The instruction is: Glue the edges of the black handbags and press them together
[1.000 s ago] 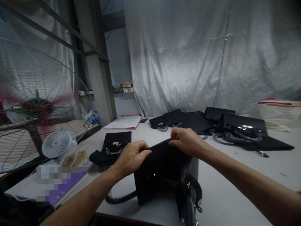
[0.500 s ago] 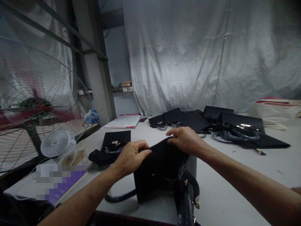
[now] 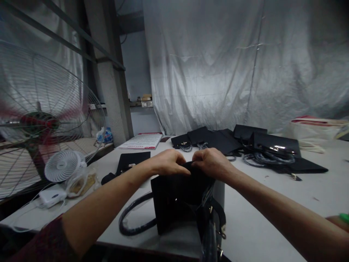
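Note:
A black handbag stands on the white table in front of me, its inside facing me and in deep shadow. One plastic-wrapped handle loops out on its left side; another handle with gold hardware hangs at its right. My left hand pinches the bag's upper edge between thumb and fingers. Close beside it, my right hand grips the same edge, fingers curled over it. The fingertips of both hands are partly hidden by the black material.
Several black bags lie at the back right, and another black bag lies at the left. A small white fan, a plastic bag and a large caged fan are on the left. A printed sheet lies at the back.
My left hand has slid right along the bag's edge, close to my right hand. The purple-edged item at lower left is out of sight, and a white box shows there.

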`<control>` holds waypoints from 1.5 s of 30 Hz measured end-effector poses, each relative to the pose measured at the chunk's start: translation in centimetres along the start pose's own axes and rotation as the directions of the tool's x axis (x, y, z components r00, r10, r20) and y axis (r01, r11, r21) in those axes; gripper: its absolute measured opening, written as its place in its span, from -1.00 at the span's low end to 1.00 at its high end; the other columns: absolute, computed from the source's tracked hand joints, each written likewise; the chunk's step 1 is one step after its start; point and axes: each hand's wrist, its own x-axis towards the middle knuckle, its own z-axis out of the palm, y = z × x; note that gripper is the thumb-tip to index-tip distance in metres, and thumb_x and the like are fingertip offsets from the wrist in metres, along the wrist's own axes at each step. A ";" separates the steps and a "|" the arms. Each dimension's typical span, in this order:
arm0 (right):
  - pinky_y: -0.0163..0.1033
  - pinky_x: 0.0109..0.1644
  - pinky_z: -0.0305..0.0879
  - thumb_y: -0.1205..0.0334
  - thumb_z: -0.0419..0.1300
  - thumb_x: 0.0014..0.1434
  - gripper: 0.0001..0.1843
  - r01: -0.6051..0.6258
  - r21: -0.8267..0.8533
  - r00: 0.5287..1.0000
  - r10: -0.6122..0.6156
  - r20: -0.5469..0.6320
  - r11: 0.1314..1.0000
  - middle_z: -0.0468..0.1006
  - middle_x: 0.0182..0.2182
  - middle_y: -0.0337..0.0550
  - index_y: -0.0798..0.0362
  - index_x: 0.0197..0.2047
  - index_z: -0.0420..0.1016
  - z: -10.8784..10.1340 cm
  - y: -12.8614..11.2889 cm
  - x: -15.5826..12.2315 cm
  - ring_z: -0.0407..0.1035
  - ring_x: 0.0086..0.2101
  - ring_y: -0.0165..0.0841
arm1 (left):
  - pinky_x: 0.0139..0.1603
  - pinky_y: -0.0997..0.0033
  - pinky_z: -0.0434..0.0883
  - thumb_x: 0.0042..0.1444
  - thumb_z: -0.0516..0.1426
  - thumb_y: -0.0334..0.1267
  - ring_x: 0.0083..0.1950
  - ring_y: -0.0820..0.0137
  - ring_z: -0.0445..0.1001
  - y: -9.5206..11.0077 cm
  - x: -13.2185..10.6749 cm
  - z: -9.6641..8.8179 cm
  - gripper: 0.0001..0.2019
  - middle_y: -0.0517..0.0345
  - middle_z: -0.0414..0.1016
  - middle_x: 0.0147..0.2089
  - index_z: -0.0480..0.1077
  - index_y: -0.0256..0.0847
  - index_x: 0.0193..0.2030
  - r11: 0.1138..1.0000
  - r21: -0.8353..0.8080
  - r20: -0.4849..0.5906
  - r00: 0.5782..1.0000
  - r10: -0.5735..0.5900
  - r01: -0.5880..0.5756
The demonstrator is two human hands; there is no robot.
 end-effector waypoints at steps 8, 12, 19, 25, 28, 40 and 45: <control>-0.35 -0.35 0.16 0.28 0.25 0.04 -0.83 -0.034 0.041 0.999 0.034 -0.017 0.999 0.58 -0.39 -0.25 -0.01 -0.23 0.51 -1.2 1.7 -1.7 0.42 -0.37 -0.38 | -0.45 0.50 0.20 -0.10 0.17 -0.29 -0.43 0.43 0.37 -0.9 1.9 1.5 -0.85 0.19 0.50 -0.49 0.58 -0.23 -0.40 0.999 0.030 -0.138 0.990 -0.040 0.044; -0.34 -0.37 0.15 0.24 0.22 0.08 -0.90 -0.082 0.027 0.995 0.084 -0.048 0.996 0.57 -0.38 -0.23 -0.01 -0.28 0.51 -1.4 2.1 -2.0 0.41 -0.37 -0.37 | -0.43 0.51 0.24 -0.10 0.16 -0.28 -0.39 0.41 0.40 -1.0 1.7 1.8 -0.83 0.16 0.54 -0.43 0.57 -0.24 -0.37 0.999 -0.027 -0.104 0.994 -0.023 0.020; -0.29 -0.33 0.16 0.17 0.22 0.08 -0.78 -0.135 -0.092 0.989 0.128 -0.071 0.987 0.59 -0.30 -0.15 -0.04 -0.17 0.54 -1.4 1.8 -1.6 0.44 -0.32 -0.29 | -0.45 0.53 0.23 -0.10 0.14 -0.29 -0.40 0.42 0.42 -0.6 1.7 2.1 -0.75 0.17 0.55 -0.42 0.59 -0.22 -0.29 0.998 -0.064 -0.076 0.997 -0.017 0.013; -0.25 -0.23 0.21 0.15 0.18 0.11 -0.73 -0.088 -0.145 0.995 0.081 -0.056 0.986 0.62 -0.28 -0.15 -0.11 -0.12 0.59 -1.5 2.1 -1.5 0.47 -0.22 -0.22 | -0.49 0.53 0.20 -0.09 0.13 -0.28 -0.45 0.45 0.38 -1.0 1.8 2.3 -0.67 0.21 0.52 -0.44 0.58 -0.16 -0.16 0.997 -0.081 -0.045 0.999 0.003 -0.007; -0.23 -0.28 0.19 0.16 0.17 0.09 -0.76 -0.077 -0.193 0.996 0.068 -0.053 0.978 0.62 -0.30 -0.13 -0.12 -0.19 0.61 -1.6 1.9 -1.5 0.47 -0.24 -0.19 | -0.50 0.53 0.21 -0.12 0.13 -0.28 -0.47 0.46 0.36 -1.1 1.8 2.1 -0.67 0.21 0.49 -0.44 0.56 -0.20 -0.18 0.988 -0.157 -0.008 1.000 -0.007 0.006; -0.29 -0.35 0.13 0.26 0.15 0.07 -0.69 -0.064 -0.190 0.998 0.060 -0.026 0.980 0.60 -0.31 -0.11 -0.06 -0.10 0.54 -1.8 2.0 -1.7 0.46 -0.29 -0.25 | -0.50 0.54 0.19 -0.14 0.14 -0.37 -0.47 0.49 0.32 0.7 6.7 3.3 -0.77 0.19 0.45 -0.48 0.56 -0.33 -0.30 0.992 -0.114 -0.024 0.999 0.047 -0.049; -0.32 -0.36 0.11 0.29 0.17 0.06 -0.75 -0.097 -0.104 0.993 0.090 -0.071 0.990 0.58 -0.34 -0.18 -0.04 -0.15 0.51 -1.9 3.1 -2.3 0.43 -0.33 -0.30 | -0.55 0.57 0.18 -0.13 0.14 -0.39 -0.53 0.51 0.31 0.9 6.3 3.7 -0.73 0.21 0.46 -0.50 0.57 -0.30 -0.26 0.971 -0.240 0.003 1.000 -0.013 0.013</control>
